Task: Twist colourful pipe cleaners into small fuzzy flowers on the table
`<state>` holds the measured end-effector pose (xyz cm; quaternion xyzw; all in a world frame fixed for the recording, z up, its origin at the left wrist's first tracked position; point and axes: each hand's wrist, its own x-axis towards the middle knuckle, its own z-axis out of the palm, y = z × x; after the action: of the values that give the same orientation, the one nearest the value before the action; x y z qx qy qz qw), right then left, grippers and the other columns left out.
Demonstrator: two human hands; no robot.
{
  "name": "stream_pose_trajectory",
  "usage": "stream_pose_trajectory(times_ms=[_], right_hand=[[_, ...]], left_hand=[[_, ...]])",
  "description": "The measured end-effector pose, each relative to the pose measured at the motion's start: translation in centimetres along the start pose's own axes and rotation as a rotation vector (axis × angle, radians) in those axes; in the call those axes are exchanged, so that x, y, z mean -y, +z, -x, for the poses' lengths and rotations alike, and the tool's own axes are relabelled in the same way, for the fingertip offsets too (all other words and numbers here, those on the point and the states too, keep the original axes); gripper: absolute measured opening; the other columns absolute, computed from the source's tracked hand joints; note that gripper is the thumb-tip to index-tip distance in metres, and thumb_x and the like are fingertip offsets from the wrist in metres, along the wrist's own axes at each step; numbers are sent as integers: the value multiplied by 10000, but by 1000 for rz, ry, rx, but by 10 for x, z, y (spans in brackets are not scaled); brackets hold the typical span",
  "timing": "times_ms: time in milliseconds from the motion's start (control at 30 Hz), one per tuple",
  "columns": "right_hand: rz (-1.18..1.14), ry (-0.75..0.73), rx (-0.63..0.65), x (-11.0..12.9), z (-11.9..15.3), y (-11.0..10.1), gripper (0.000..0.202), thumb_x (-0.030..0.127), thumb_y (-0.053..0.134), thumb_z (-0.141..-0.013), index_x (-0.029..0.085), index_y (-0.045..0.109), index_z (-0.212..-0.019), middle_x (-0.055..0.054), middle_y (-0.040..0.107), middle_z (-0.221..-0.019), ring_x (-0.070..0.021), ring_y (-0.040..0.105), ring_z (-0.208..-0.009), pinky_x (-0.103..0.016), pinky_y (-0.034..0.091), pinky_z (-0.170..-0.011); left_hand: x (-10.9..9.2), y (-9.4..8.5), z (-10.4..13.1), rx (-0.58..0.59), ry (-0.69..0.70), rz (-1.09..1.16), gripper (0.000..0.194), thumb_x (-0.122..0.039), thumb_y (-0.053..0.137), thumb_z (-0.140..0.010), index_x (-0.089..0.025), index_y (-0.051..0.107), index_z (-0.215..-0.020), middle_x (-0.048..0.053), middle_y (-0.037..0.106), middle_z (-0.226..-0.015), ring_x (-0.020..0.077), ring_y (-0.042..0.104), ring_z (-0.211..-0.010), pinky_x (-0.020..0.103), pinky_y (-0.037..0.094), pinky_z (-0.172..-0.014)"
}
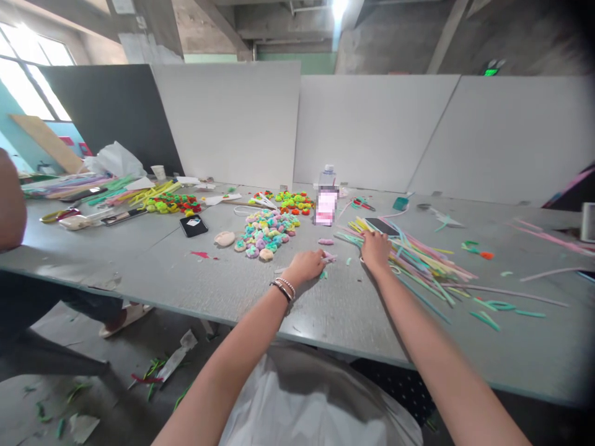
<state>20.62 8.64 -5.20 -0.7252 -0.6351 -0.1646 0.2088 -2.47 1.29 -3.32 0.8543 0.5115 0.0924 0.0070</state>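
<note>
My left hand [307, 265], with bracelets at the wrist, is closed around a small pinkish-lilac piece [329, 257] on the grey table. My right hand [375, 249] rests at the left end of a spread bundle of pastel fuzzy stems [430, 263], beside a dark phone [382, 227]; what its fingers hold, if anything, is hidden. A short pink-purple piece [325, 241] lies between and beyond my hands. Left of them sits a heap of pastel fuzzy pieces [267, 232].
An upright phone [326, 206] stands before a bottle [328, 176]. Scissors [365, 204] lie behind; a black phone [193, 225] and red-green pieces [174, 203] are left. A person's arm [10, 201] shows at the left edge. White panels [376, 133] line the back.
</note>
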Motion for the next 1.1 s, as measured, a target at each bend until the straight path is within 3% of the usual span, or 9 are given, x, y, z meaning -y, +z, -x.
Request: stream_pose_trajectory(times_ms=[133,333,633,900,1100], right_hand=[[-80,-34,-42,2,-2,-2,405,170,318,-926,232,631,-1176,-116,644,-1062,-270,495,-998,-364,330,-802],[-150,-93,-140,2,-2,-8,435,118,348,-879,250,654,-1160,-92,571,-1205,-273,425,-1100,-360,302,-868],[-112,-448,-106,28,10,-23,365,181,358,-933,274,660,-1114,-79,518,-1319,-276,329,-1257,-450,121,-1046],[-180,-534,14,36,8,-6,384,117,355,-894,165,621,-1166,-119,581,-1135,-236,475,-1062,-322,335,-932],[-263,-426,-66,32,8,-3,348,131,369,-879,153,584,-1152,-121,584,-1156,-241,483,-1098,-304,359,-920]], left_hand=[[1,1,-2,23,0,1,417,-391,297,-947,-212,489,-1272,119,676,-1077,242,650,-978,347,489,-810],[1,1,-2,50,-27,33,407,-375,325,-942,-238,497,-1284,114,672,-1100,233,641,-996,326,475,-816],[1,1,-3,30,-16,32,434,-416,294,-947,-237,538,-1258,116,673,-1100,244,646,-980,333,472,-818],[1,1,-3,23,5,34,418,-413,291,-949,-231,560,-1211,116,665,-1108,244,640,-992,342,471,-833],[-6,-1,-2,2,8,65,435,-418,299,-949,-167,451,-1270,139,657,-1075,239,636,-995,323,468,-829]])
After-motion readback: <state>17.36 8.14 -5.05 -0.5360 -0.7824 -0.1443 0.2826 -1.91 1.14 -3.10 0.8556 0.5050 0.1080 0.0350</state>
